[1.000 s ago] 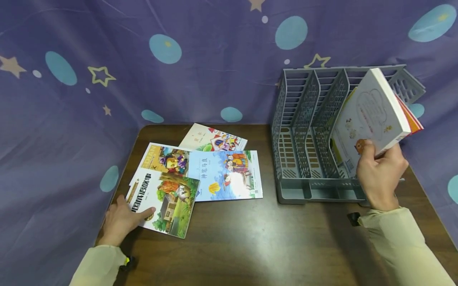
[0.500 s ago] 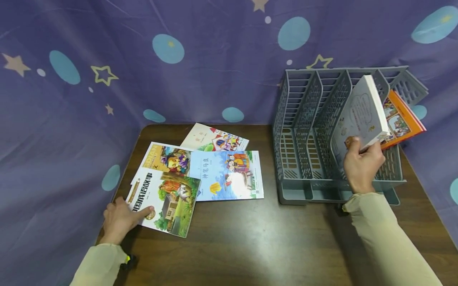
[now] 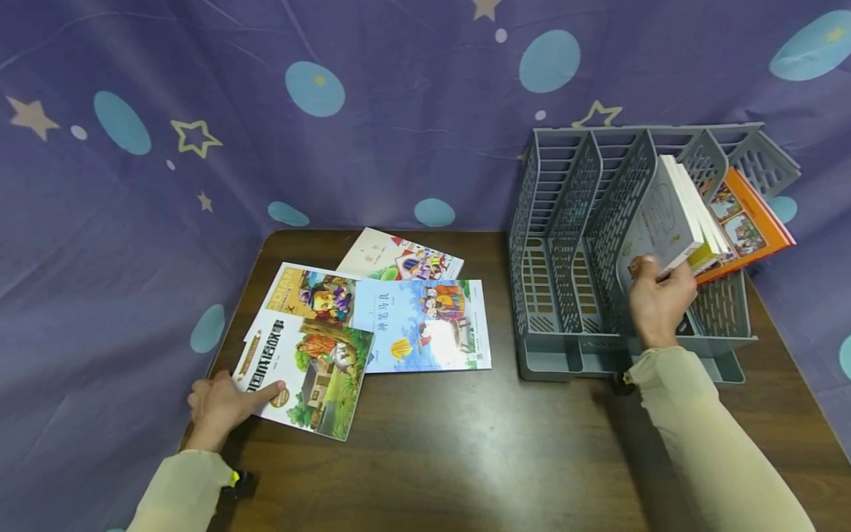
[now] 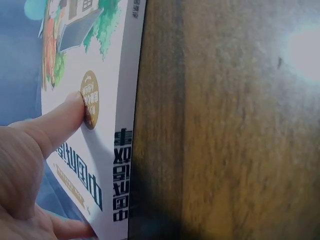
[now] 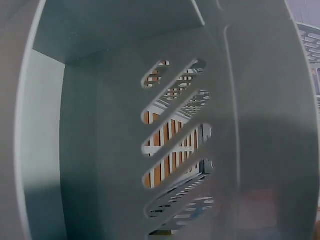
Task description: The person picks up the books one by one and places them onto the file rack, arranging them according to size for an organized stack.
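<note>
My left hand (image 3: 222, 405) grips the lower left of a white picture book (image 3: 319, 380) with a farmhouse scene, thumb on the cover. In the left wrist view the thumb presses beside a gold seal on this book (image 4: 95, 165); a fingertip shows at its edge. My right hand (image 3: 661, 299) grips a thick white book (image 3: 658, 218), thumb on its cover, inside a grey file organizer (image 3: 558, 340). More page edges show beside that book; how many are held is unclear. An orange comic book (image 3: 747, 222) leans in the rightmost compartment. The right wrist view shows the organizer's slotted plastic (image 5: 110, 140).
Under the left book lie a yellow-and-white book (image 3: 309, 292), a blue book (image 3: 425, 325) and a cream book (image 3: 372, 255), overlapping on the brown wooden table (image 3: 425, 458). A purple starred curtain (image 3: 399, 148) hangs behind. Thin dividers (image 3: 581, 199) split the organizer.
My right hand has moved left and down with the white book, deeper into the organizer. The orange book behind it has come into fuller view. My left hand has stayed nearly still.
</note>
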Tool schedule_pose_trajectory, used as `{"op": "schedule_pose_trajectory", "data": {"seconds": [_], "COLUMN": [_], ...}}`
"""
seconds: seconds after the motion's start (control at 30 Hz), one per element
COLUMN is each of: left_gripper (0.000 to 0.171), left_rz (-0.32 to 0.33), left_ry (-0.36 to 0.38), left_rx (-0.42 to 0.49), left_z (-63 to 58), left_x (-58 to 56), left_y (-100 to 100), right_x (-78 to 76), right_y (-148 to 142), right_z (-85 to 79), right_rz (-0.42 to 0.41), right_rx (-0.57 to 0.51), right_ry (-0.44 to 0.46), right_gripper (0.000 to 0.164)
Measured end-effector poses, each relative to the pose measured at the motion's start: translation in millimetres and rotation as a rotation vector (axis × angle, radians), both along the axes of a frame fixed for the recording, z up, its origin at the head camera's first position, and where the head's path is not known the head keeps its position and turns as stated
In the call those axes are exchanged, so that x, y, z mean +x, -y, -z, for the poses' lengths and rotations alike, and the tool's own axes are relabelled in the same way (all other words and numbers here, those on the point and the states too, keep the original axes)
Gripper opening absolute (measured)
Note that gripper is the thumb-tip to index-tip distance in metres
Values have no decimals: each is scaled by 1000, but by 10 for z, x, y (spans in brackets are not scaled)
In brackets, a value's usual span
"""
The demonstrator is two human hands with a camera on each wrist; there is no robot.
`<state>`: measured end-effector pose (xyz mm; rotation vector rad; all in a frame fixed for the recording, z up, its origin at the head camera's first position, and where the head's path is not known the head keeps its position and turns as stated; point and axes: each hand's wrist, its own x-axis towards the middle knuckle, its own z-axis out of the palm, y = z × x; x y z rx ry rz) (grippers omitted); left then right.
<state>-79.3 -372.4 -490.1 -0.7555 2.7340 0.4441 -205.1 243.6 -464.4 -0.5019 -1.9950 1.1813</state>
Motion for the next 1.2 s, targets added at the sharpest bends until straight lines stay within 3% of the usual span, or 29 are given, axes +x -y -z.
{"op": "schedule_pose_trajectory", "data": {"seconds": [0.17, 0.43, 0.7, 0.87, 1.03, 1.2], "left_gripper": [119, 111, 94, 81, 60, 44], "left_rz": [-20, -35, -117, -138, -177, -207], "left_ry": [-9, -85, -163, -197, -286, -356], "left_rx": [38, 125, 207, 227, 325, 328], "left_z": [-1, 27, 63, 63, 100, 122], "left_x": [-39, -141, -196, -219, -200, -161], "left_y": [-5, 35, 47, 67, 113, 173], "right_x": [-48, -95, -102, -56, 26, 99], "right_y": [-9, -14, -13, -22, -25, -30], "right_z": [28, 52, 65, 58, 30, -16], "right_rz": [-4, 11, -35, -83, -92, -87], "right_rx": [-15, -60, -74, -72, -41, 13], "right_ry": [29, 119, 205, 272, 345, 343], "right_gripper": [22, 26, 31, 38, 42, 38]}}
